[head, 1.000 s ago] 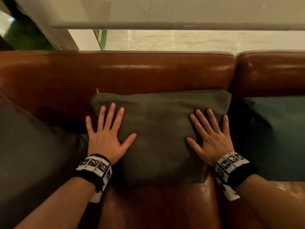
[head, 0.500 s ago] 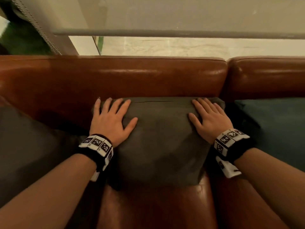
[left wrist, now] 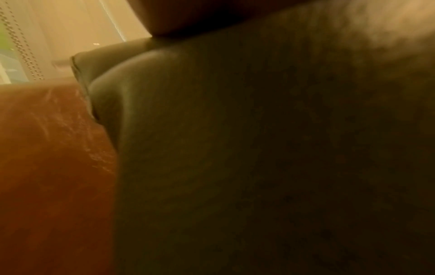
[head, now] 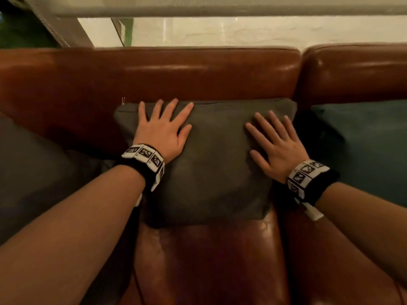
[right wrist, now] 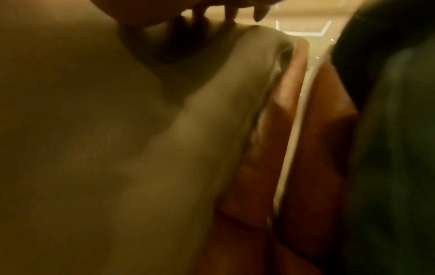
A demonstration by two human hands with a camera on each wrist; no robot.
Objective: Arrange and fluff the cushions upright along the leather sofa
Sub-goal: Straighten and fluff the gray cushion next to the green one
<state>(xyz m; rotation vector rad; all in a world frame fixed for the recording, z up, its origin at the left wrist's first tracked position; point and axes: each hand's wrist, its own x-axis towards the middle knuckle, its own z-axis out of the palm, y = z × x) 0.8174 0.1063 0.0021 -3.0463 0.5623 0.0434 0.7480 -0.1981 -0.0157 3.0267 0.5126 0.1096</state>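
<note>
An olive-grey cushion leans upright against the backrest of the brown leather sofa. My left hand lies flat on its upper left part, fingers spread and reaching the top edge. My right hand presses flat on its right side, a little lower, fingers straight. The left wrist view is filled by the same cushion beside sofa leather. In the blurred right wrist view the cushion shows with fingertips at its top edge.
A dark grey cushion sits at the left and a dark teal cushion at the right, each close to the middle one. The seat shows in front. Behind the backrest is a window with a blind.
Both hands slid from the cushion's front up to its top edge. Now the right hand has come back down its right side, while the left stays near the top.
</note>
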